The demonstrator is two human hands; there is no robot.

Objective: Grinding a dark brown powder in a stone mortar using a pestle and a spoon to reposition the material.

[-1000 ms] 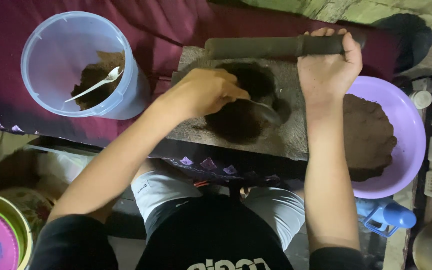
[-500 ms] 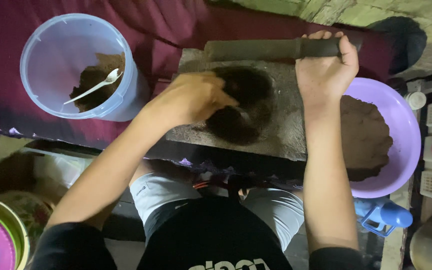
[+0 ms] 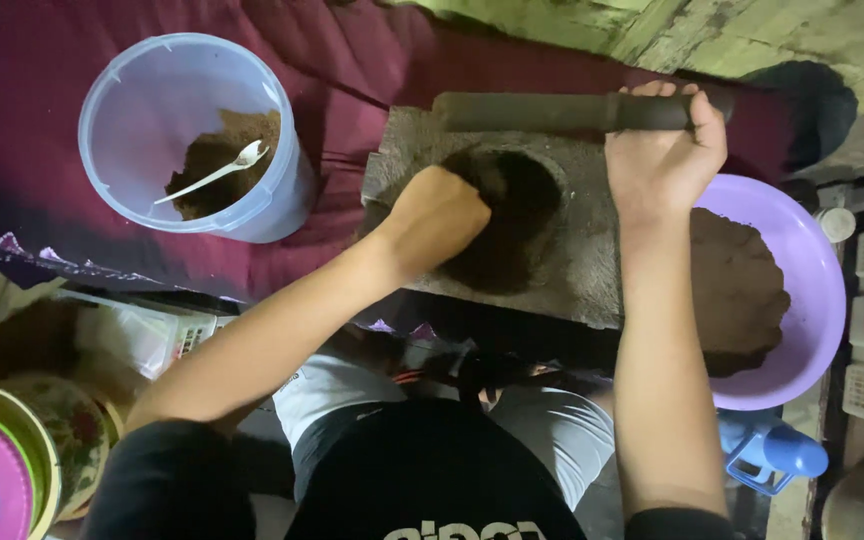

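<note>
— stone, is it, that grey slab [image 3: 592,270]?
— looks so: a rough grinding stone with a dark brown mass [image 3: 512,215] heaped in its middle hollow, lying on a maroon cloth [image 3: 352,60].
— and the hands?
— the left hand [image 3: 439,215] is curled shut on the edge of that mass, fingers buried in it. the right hand [image 3: 664,160] is wrapped tight around one end of a dark roller [image 3: 552,111], which lies across the stone's far edge.
— beside it?
— a purple bowl [image 3: 812,270] of the same brown stuff on the right; a clear tub [image 3: 152,100] with brown powder and a white spoon [image 3: 214,173] on the left.
— anything unclear?
— the left fingertips are hidden, and the wrist covers the stone's near-left part. the bowl's lower rim sits behind the right forearm.
</note>
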